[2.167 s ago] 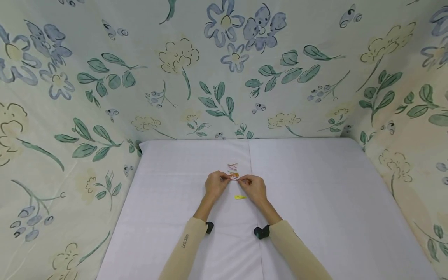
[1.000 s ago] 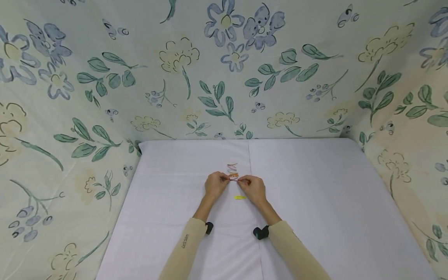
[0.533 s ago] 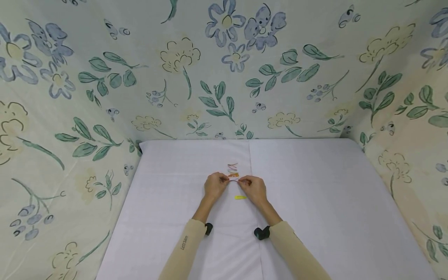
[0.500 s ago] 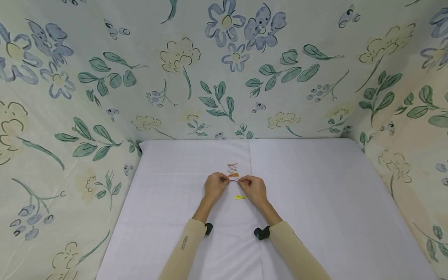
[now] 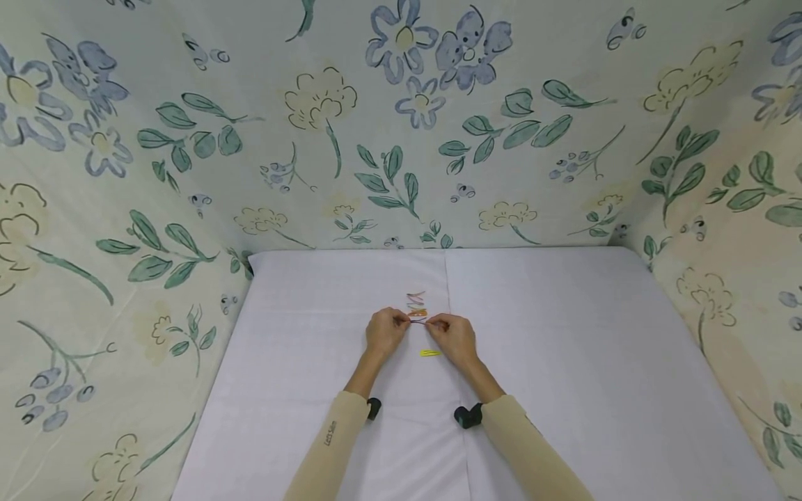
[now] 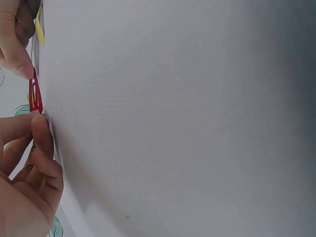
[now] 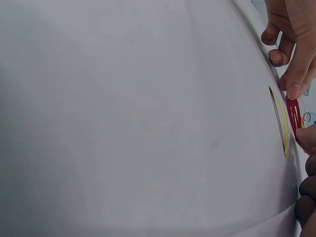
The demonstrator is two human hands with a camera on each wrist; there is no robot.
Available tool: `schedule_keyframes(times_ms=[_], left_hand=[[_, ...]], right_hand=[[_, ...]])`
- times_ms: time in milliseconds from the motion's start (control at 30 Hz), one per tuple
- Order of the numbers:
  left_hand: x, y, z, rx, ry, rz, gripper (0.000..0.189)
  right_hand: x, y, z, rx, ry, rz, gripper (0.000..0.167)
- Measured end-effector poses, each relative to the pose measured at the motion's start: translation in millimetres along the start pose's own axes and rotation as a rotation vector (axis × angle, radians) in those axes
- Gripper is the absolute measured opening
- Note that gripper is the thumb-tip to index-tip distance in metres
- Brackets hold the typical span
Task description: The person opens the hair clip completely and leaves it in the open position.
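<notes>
Both hands meet near the middle of the white-covered table, one at each end of a small red snap hair clip (image 6: 35,97). My left hand (image 5: 386,332) pinches one end between thumb and finger. The other end is pinched by my right hand (image 5: 456,339). In the right wrist view the slotted clip shows between the fingertips. A yellow snap hair clip (image 5: 429,353) lies on the cloth nearer the body, by the right hand; its two arms stand apart in the right wrist view. Just beyond the fingertips lies an orange clip (image 5: 418,313).
Several thin, light-coloured clips (image 5: 416,298) lie in a column beyond the orange one. White cloth (image 5: 551,362) covers the table. Floral fabric (image 5: 376,188) hangs behind and at both sides. A black wrist device (image 5: 468,417) sits at the right cuff.
The hands stay in nearly the same place and keep hold of the red clip. Its visible part tilts and flexes slightly between the fingers. The other clips have not moved.
</notes>
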State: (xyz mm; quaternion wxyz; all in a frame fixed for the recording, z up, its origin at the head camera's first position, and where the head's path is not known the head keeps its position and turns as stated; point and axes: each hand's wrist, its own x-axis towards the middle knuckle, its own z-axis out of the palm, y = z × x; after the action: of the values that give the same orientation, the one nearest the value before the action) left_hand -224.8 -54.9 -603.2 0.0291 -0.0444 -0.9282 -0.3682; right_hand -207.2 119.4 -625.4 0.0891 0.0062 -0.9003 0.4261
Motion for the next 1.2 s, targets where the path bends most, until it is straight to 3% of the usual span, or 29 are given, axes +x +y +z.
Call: schedule_keyframes(times_ms=[700,1200], left_hand=[[-4.5,2.6,-5.1,-0.022,-0.019,0.014,0.005],[-8.4,-0.5,-6.5,-0.023,-0.028,-0.004,0.007]], right_hand=[[-3.2,-1.0,-0.2,0.024,0.013,-0.028,0.006],[-5.6,1.3,0.0,0.042,-0.008,0.006,0.007]])
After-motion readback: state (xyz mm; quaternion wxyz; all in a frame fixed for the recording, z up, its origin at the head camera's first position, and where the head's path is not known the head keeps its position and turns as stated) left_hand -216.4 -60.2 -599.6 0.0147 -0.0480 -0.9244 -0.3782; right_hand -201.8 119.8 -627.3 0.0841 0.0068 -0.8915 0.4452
